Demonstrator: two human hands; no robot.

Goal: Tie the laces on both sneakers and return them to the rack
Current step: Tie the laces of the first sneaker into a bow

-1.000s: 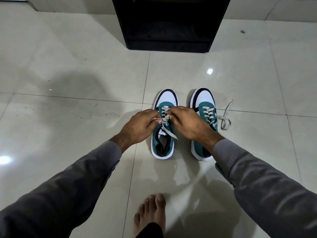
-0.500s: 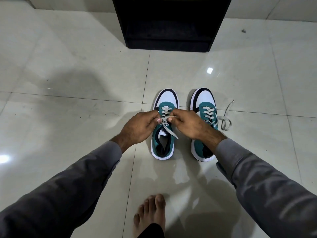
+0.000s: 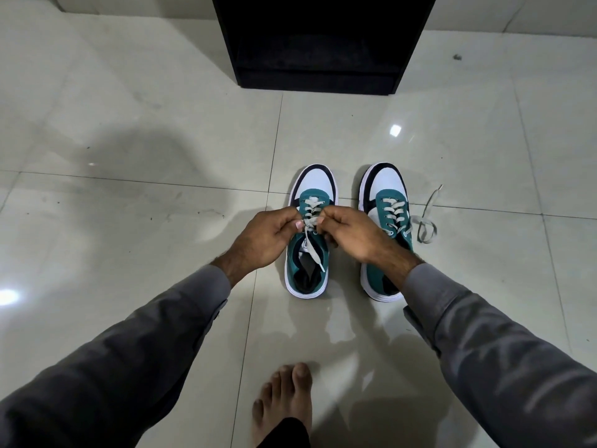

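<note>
Your left hand (image 3: 263, 236) and right hand (image 3: 353, 234) are pinching one sneaker's (image 3: 308, 247) lace (image 3: 310, 245); two sneakers are standing on glossy tile floor (image 3: 129, 221).

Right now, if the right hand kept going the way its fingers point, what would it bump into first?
Probably the left hand. The right hand points across the left sneaker at it, both pinching the lace, almost touching.

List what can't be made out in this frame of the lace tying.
- Knot on the left sneaker, head view: the left hand and right hand cover it, so its progress is unreadable.
- Right sneaker heel: behind the right wrist.
- Rack: cut by the top edge, inside too dark.
- Tongue label: too small.
</note>
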